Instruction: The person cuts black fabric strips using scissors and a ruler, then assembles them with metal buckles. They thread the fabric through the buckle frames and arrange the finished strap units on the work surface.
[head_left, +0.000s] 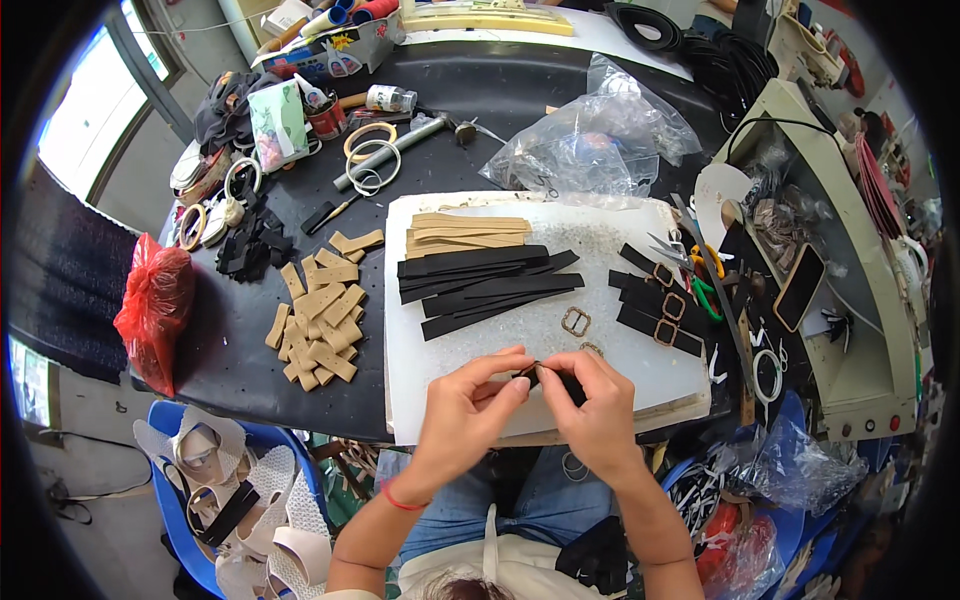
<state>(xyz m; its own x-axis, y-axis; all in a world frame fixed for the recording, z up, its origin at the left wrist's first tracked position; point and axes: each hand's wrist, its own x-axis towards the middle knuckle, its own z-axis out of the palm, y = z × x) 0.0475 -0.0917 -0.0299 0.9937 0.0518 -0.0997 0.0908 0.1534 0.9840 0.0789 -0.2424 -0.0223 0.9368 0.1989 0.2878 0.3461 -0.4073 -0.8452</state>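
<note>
At the near edge of the white board [620, 385], my left hand [468, 402] and my right hand [592, 412] meet fingertip to fingertip. Both pinch a short black strap [566, 384], mostly covered by my fingers. Just beyond them lies a metal buckle [575, 320], with a second buckle [592, 348] partly hidden by my right hand. Farther up the board are a spread of long black straps [490, 280] and a stack of tan straps [465, 232]. To the right, several black straps fitted with buckles [668, 318] lie side by side.
Left of the board sits a pile of tan strap pieces [322, 318], near a red plastic bag [155, 310]. Scissors [705, 262], a phone [800, 288] and a beige machine [870, 340] stand at right. Clear bags [600, 135] lie behind. A blue bin [170, 490] holds shoe parts.
</note>
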